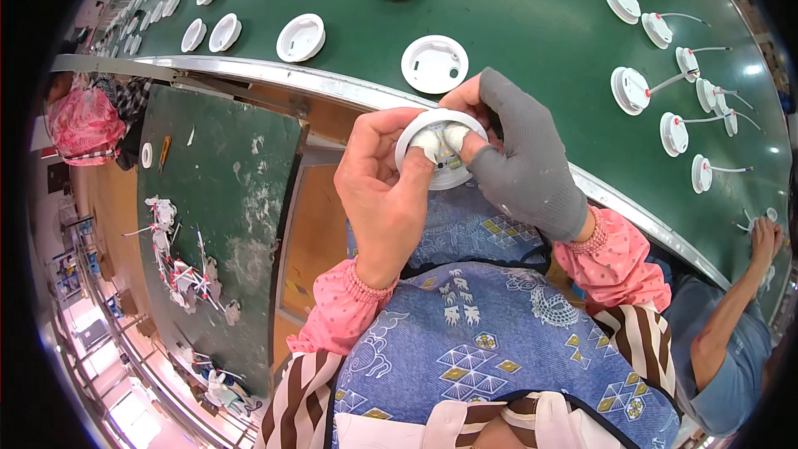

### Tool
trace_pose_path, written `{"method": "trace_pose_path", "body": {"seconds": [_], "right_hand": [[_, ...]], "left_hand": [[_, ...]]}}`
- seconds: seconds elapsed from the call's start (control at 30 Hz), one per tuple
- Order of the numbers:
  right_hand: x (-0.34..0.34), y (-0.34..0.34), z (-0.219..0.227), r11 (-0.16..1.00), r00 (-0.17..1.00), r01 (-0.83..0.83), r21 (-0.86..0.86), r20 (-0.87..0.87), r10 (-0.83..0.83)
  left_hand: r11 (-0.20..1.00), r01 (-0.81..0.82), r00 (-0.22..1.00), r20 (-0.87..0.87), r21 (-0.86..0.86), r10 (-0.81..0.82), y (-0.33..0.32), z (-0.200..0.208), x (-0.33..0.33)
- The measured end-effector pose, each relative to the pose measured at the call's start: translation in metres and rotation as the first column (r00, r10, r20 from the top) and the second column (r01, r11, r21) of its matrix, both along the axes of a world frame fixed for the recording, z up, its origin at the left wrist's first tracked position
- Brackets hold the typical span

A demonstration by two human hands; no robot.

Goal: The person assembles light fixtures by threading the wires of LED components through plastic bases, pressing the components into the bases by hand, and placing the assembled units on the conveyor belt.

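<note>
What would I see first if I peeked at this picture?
Right in the middle, a bare left hand and a grey-gloved right hand together hold a round white plastic ring, thumbs pressed inside it. Behind them, a long green belt carries many more white round parts, some with thin wires on the right side.

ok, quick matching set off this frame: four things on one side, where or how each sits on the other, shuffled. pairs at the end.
Things:
1. left hand
2. right hand
3. round white housing
4. wired white discs

States:
A. lying on the green belt, far right
B. bare, thumb pressed into the housing
C. in a grey glove
D. held between both hands, above the lap

Pairs: 1-B, 2-C, 3-D, 4-A
</note>
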State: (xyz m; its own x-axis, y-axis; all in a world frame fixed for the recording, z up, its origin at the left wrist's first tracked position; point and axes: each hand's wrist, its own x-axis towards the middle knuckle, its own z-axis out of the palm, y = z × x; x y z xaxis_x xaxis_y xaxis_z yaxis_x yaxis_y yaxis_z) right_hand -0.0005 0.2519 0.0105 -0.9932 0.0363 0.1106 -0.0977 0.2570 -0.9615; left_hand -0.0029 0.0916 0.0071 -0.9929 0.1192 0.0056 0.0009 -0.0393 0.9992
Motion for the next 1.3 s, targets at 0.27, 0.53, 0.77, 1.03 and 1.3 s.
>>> {"method": "trace_pose_path", "body": {"seconds": [0.27,0.53,0.77,1.03,1.3], "right_hand": [[0.001,-0.009,-0.013,0.991,0.994,0.041,0.126,-0.108,-0.027],[0.0,-0.009,-0.008,0.966,0.986,0.155,-0.208,0.091,-0.138],[0.002,-0.015,-0.002,0.942,0.99,0.143,-0.305,0.059,-0.131],[0.003,-0.015,0.0,0.981,0.999,0.009,-0.194,0.039,-0.001],[0.009,-0.02,-0.011,0.99,0.997,0.078,-0.117,0.038,-0.074]], "left_hand": [[0.999,0.022,1.0,-0.017,-0.03,-0.022,-0.001,-0.012,-0.009],[0.985,-0.011,0.952,-0.304,-0.175,-0.043,-0.001,0.0,-0.007],[0.983,0.017,0.979,-0.198,-0.18,-0.053,-0.003,0.004,-0.01],[0.971,0.028,0.973,-0.214,-0.238,-0.08,-0.009,0.009,0.0],[0.972,0.117,0.979,-0.139,-0.203,-0.147,-0.014,-0.006,-0.005]]}}
